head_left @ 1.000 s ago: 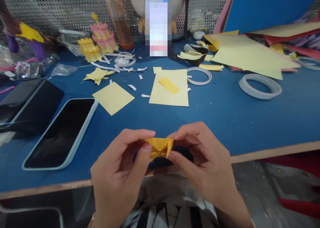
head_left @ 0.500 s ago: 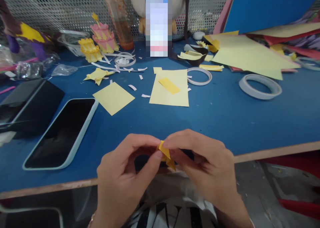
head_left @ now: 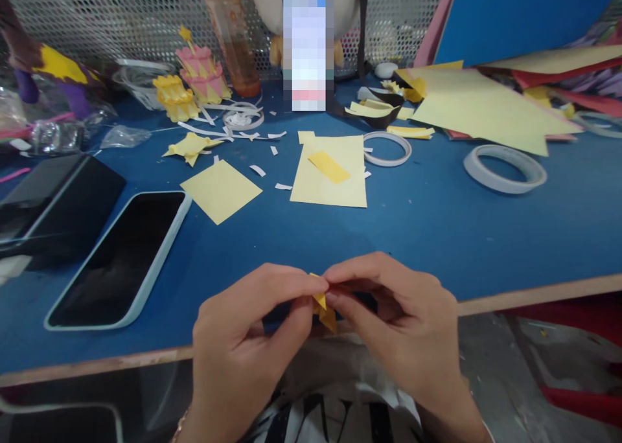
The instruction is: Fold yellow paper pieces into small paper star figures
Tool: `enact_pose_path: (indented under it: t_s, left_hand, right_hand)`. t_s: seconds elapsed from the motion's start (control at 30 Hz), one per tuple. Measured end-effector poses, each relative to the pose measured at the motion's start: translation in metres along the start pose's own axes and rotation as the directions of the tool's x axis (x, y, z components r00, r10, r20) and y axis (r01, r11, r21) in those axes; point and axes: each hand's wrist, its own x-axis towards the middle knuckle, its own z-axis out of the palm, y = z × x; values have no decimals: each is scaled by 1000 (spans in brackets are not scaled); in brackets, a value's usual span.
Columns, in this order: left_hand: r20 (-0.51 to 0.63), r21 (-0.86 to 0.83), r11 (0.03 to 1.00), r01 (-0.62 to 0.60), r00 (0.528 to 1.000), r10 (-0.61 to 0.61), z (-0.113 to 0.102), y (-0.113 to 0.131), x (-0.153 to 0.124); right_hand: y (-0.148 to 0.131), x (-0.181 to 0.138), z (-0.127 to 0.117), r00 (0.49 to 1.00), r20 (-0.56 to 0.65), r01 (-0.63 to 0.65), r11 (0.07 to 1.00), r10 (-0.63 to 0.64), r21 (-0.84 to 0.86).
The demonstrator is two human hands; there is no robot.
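A small folded piece of yellow paper is pinched between my two hands, just above the table's front edge. My left hand grips it from the left with thumb and forefinger. From the right, my right hand closes thumb and forefinger on its upper part. Fingertips hide much of the paper; a pointed flap hangs below them. Beyond the hands lie a pale yellow square of paper and a larger pale yellow sheet with a deeper yellow strip on top.
A phone and a black box-like object lie at left. Rolls of tape sit at right, near stacked coloured paper. Behind stand a yellow paper star, small paper cakes, a bottle and a lit, blurred screen.
My left fingertips have shifted slightly over the folded paper, covering more of its top. The right thumb and forefinger have moved closer together on it. The paper has turned a little.
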Motion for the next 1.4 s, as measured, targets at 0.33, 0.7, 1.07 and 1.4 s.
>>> enact_pose_path:
  t_s: [0.33, 0.7, 1.07, 1.4]
  left_hand:
    - [-84, 23, 999, 26, 996, -24, 2, -1, -2]
    - [-82, -68, 996, 63, 994, -69, 1, 0, 0]
    - [-66, -67, 990, 123, 990, -127, 5, 3, -2]
    - [-162, 16, 997, 80, 984, -77, 3, 2, -1]
  right_hand:
    - [2, -1, 1, 999, -2, -40, 996, 41, 75]
    - [1, 6, -1, 996, 86, 19, 999, -21, 26]
    - [2, -1, 2, 998, -9, -62, 998, 62, -11]
    - [3, -1, 2, 995, 0, -93, 967, 96, 238]
